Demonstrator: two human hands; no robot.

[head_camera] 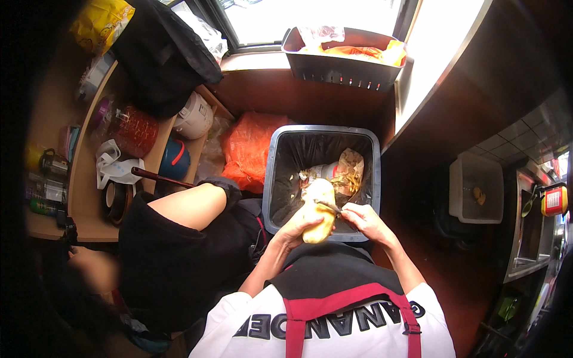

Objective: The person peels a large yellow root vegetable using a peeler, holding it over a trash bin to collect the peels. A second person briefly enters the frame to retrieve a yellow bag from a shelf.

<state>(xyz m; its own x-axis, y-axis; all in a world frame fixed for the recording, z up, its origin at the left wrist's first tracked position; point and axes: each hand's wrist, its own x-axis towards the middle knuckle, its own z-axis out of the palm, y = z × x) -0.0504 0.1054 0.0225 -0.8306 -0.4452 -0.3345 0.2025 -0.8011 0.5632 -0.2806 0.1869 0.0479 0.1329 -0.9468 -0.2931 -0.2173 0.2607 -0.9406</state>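
A long, pale yellow peeled potato (318, 229) lies in my left hand (293, 229), whose fingers wrap its lower part. My right hand (366, 220) grips a peeler (330, 206), and its dark blade lies across the potato's middle. Both hands are over the near part of a bin with a grey rim (323, 129) and a black liner (291, 150). Down in the bin, peelings (354, 182) lie with crumpled brown paper (351, 160) and a white and red wrapper (326, 171).
At my left sits another person in black clothing (179, 264), a bare knee close to the bin. Wooden shelves (83, 179) hold pots and bags. An orange mesh sack (250, 143) is behind the bin. To the right, a white tub (475, 168) contains something yellow-brown.
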